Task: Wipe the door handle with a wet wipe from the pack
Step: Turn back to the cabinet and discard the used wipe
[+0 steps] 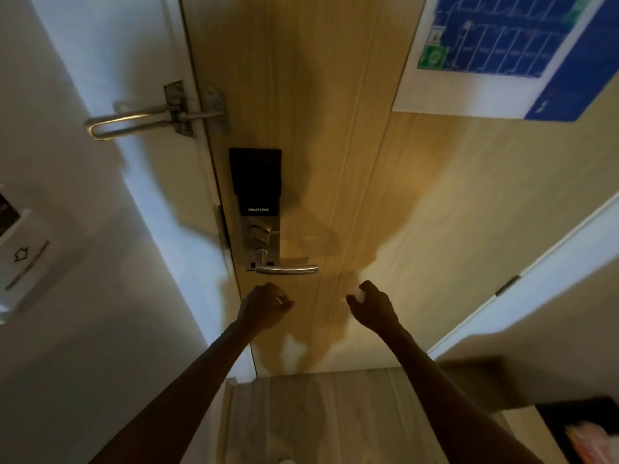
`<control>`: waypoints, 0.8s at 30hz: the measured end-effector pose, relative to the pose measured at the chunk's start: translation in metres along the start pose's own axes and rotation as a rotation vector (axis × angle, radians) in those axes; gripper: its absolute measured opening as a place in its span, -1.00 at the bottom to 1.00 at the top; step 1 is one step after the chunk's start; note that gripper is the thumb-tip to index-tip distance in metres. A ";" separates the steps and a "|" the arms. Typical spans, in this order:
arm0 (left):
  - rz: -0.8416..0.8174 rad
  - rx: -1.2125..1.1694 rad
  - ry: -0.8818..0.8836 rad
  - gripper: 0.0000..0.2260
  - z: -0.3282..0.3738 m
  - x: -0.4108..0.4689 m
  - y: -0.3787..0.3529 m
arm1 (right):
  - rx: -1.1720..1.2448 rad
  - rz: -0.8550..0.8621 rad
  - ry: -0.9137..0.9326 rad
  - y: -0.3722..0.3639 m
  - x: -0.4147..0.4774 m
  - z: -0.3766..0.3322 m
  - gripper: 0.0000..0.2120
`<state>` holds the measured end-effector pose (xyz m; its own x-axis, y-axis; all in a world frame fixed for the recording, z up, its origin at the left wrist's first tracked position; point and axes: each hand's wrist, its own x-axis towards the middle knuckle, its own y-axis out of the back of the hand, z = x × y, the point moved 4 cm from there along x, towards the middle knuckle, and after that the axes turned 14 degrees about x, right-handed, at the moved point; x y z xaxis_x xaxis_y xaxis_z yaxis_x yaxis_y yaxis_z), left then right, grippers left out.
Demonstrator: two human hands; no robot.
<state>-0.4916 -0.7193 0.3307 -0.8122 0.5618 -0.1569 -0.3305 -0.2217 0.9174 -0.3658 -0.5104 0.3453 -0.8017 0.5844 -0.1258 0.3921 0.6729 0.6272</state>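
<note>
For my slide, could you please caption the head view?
Both hands, right hand holding a wipe, below the door handle.

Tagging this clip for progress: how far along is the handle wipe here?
Done: a wipe is already out; the right hand is closed on a small white wad, presumably the wet wipe. The pack is not in view. In hand: both hands are raised just below the door handle; the left hand is curled, touching nothing. Left: no contact yet, so whether wiping has begun cannot be told.

Wet wipe [355,294] mostly hidden inside right grip [371,306].
</note>
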 end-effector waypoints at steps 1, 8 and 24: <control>0.006 0.013 -0.015 -0.71 0.007 -0.001 -0.002 | 0.013 0.016 -0.003 0.005 -0.004 0.005 -0.69; -0.128 0.205 -0.106 -0.60 0.073 -0.022 -0.037 | 0.052 0.103 -0.094 0.052 -0.053 0.072 -0.76; -0.238 0.458 -0.540 -0.61 0.299 -0.152 -0.153 | 0.085 0.338 -0.341 0.193 -0.248 0.237 -0.67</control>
<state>-0.1737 -0.5322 0.3241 -0.3554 0.8928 -0.2768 -0.1388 0.2425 0.9602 0.0156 -0.4182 0.3149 -0.4353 0.8822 -0.1798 0.6516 0.4465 0.6132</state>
